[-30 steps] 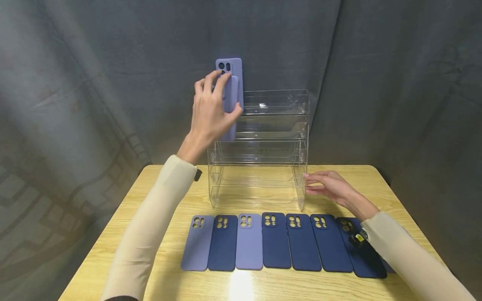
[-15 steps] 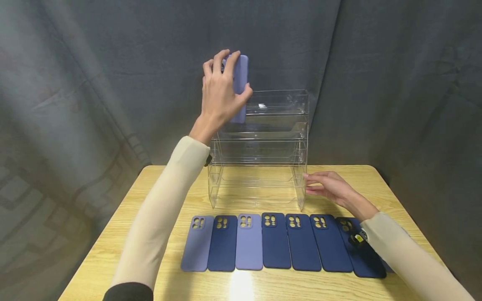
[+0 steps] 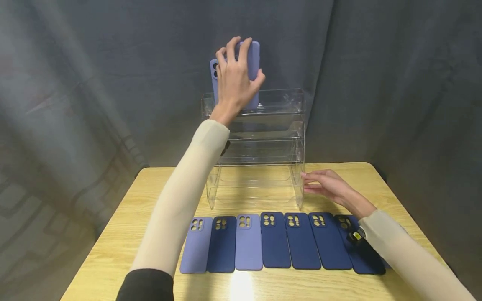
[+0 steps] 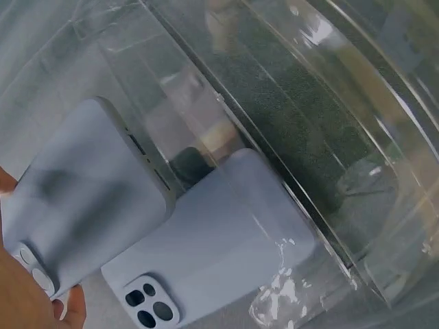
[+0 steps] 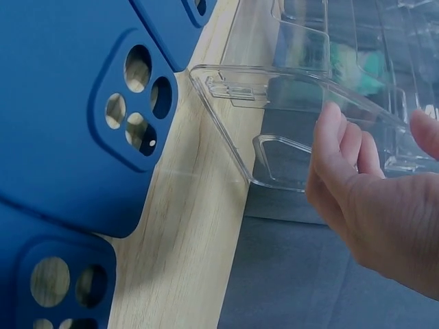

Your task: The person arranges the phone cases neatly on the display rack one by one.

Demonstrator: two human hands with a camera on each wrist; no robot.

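Note:
My left hand (image 3: 235, 81) grips a lavender phone case (image 3: 254, 62) by its edges, just above the top tier of a clear acrylic rack (image 3: 276, 138). A second lavender phone case (image 4: 212, 240) leans in that top tier at its left end, partly hidden behind the hand in the head view. In the left wrist view the held case (image 4: 89, 185) overlaps the corner of the leaning one. Down at the rack's lower right side, my right hand (image 3: 329, 186) touches the side panel with extended fingers (image 5: 329, 140), thumb held apart from them.
Several phone cases lie in a row before the rack: a lavender case (image 3: 196, 246), a navy case (image 3: 221, 246), another lavender case (image 3: 248, 246), then more navy cases (image 3: 276, 246) to the right. The right sleeve (image 3: 406, 251) covers the row's end. A grey curtain (image 3: 132, 83) hangs behind the wooden table (image 3: 113, 246).
My left hand has moved up and to the right with the held case, exposing the leaning case's left edge. The right hand stays at the rack's side; the head view has shifted slightly.

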